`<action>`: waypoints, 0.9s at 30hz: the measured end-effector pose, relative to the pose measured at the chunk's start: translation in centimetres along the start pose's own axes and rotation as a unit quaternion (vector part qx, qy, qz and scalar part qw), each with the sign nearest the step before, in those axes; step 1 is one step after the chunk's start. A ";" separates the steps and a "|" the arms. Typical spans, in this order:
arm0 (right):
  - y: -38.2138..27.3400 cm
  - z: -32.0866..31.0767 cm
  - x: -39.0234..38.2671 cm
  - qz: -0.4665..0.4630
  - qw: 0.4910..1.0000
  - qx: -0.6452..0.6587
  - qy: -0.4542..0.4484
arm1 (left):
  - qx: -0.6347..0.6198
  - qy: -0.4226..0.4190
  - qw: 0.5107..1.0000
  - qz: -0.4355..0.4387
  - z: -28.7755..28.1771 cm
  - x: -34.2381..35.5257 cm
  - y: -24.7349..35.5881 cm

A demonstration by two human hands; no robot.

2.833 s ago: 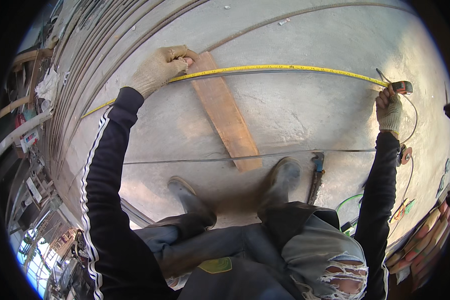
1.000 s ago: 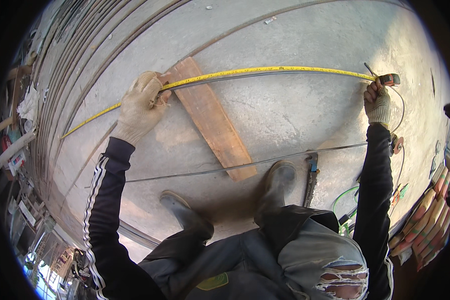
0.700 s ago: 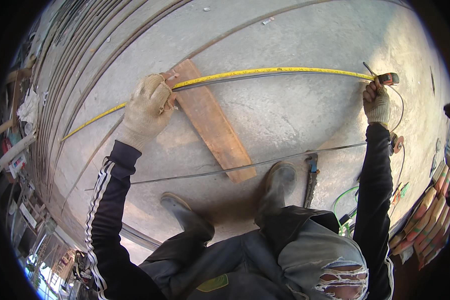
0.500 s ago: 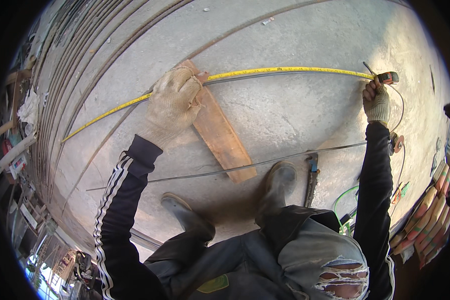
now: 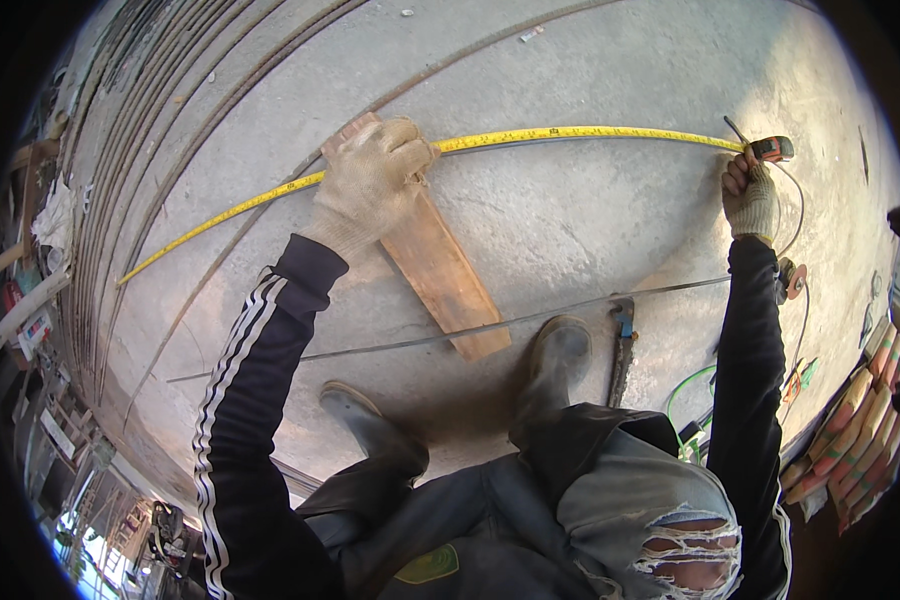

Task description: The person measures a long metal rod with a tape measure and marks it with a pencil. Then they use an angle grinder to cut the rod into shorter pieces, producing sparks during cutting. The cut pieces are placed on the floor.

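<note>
A yellow tape measure blade [image 5: 570, 133] stretches across the floor in a shallow arc, with a thin dark rod partly hidden beneath it. My left hand [image 5: 375, 185], in a knitted glove, is closed around the blade over the far end of a wooden board [image 5: 445, 275]. Its palm side is hidden. At the far right my gloved right hand [image 5: 748, 195], fingertips bare, grips the blade beside the orange-and-black tape measure case [image 5: 772, 149]. Nearer to me, a second thin rod [image 5: 390, 345] crosses over the board's near end.
Several long steel bars [image 5: 160, 150] lie curved along the left. Near my right boot [image 5: 560, 360] is a hammer-like tool [image 5: 622, 335] with a blue head. A power tool with a disc [image 5: 794, 281] lies beyond my right sleeve, and a bundle of striped pieces [image 5: 845, 440] at the right.
My left hand has slid rightward and slightly away along the tape. The blade's stretch between the hands has shifted slightly farther away. My right hand has barely moved.
</note>
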State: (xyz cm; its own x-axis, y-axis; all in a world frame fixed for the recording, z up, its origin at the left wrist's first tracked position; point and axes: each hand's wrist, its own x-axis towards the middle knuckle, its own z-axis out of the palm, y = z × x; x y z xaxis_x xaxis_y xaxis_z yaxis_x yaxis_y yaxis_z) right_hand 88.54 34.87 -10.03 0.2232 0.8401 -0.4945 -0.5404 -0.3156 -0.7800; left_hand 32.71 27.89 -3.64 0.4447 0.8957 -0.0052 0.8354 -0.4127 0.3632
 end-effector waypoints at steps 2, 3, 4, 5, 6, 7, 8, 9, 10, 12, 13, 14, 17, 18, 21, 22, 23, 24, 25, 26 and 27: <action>0.0 0.1 -0.1 0.003 1.000 0.008 0.004 | -0.020 0.007 1.000 -0.004 0.1 0.3 0.0; 0.0 0.1 -0.1 0.002 1.000 0.005 0.008 | -0.029 0.012 1.000 -0.005 0.1 0.5 -0.1; 0.0 0.0 -0.1 0.002 1.000 0.006 0.009 | -0.039 0.007 0.999 -0.008 0.0 0.7 -0.1; 0.0 0.0 0.0 0.002 1.000 0.011 -0.003 | -0.049 0.004 0.999 -0.009 0.0 1.0 -0.1; 0.0 -0.1 0.1 0.004 1.000 0.016 -0.001 | -0.058 0.002 0.998 -0.010 -0.1 1.2 -0.2; 0.0 -0.3 0.2 0.007 1.000 0.024 -0.010 | -0.063 -0.014 0.998 -0.011 -0.2 1.4 -0.2; 0.1 -0.5 0.3 0.011 0.999 0.032 -0.020 | -0.067 -0.029 0.997 -0.012 -0.3 1.6 -0.3; 0.1 -0.7 0.5 0.012 0.999 0.028 -0.021 | -0.067 -0.050 0.996 -0.022 -0.5 1.7 -0.3; 0.2 -1.0 0.6 0.013 0.999 0.026 -0.023 | -0.076 -0.059 0.995 -0.033 -0.6 1.8 -0.2; 0.4 -1.4 0.9 0.013 0.999 0.026 -0.034 | -0.086 -0.087 0.990 -0.071 -0.7 1.7 0.0; 0.5 -1.5 1.0 0.012 0.999 0.029 -0.044 | -0.074 -0.089 0.991 -0.066 -0.8 1.7 0.0; 0.6 -1.7 1.1 0.010 0.999 0.037 -0.036 | -0.063 -0.092 0.992 -0.060 -0.8 1.7 0.1; 0.9 -1.9 1.4 0.005 0.999 0.022 -0.037 | -0.085 -0.043 0.994 -0.054 -0.4 1.5 0.3; 0.9 -1.9 1.4 0.006 0.999 0.019 -0.040 | -0.103 -0.023 0.993 -0.057 -0.3 1.4 0.3; 1.1 -1.8 1.5 0.011 0.999 0.021 -0.040 | -0.115 -0.019 0.992 -0.058 0.1 1.2 0.2; 1.2 -1.8 1.5 0.015 0.999 0.025 -0.045 | -0.112 -0.017 0.992 -0.052 0.3 1.2 0.1; 1.3 -1.7 1.5 0.016 0.999 0.031 -0.033 | -0.112 -0.019 0.992 -0.050 0.4 1.1 0.0; 1.4 -1.6 1.5 0.024 0.998 0.032 -0.041 | -0.115 -0.016 0.992 -0.045 0.5 1.1 0.0; 1.5 -1.5 1.5 0.028 0.998 0.036 -0.032 | -0.107 -0.014 0.993 -0.039 0.6 1.0 0.0; 1.6 -1.4 1.4 0.030 0.999 0.041 -0.019 | -0.103 -0.007 0.994 -0.031 0.8 0.9 0.0; 1.6 -1.3 1.5 0.035 0.999 0.030 -0.006 | -0.101 -0.009 0.994 -0.031 0.9 0.9 0.0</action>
State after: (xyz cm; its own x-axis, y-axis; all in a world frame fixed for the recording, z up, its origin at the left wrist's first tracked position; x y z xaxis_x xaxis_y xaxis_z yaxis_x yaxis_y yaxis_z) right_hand 89.03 35.02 -12.51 0.1728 0.8227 -0.5416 -0.6027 -0.3466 -0.7187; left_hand 33.38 28.55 -4.50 0.4020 0.9143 -0.0484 0.7797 -0.3142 0.5416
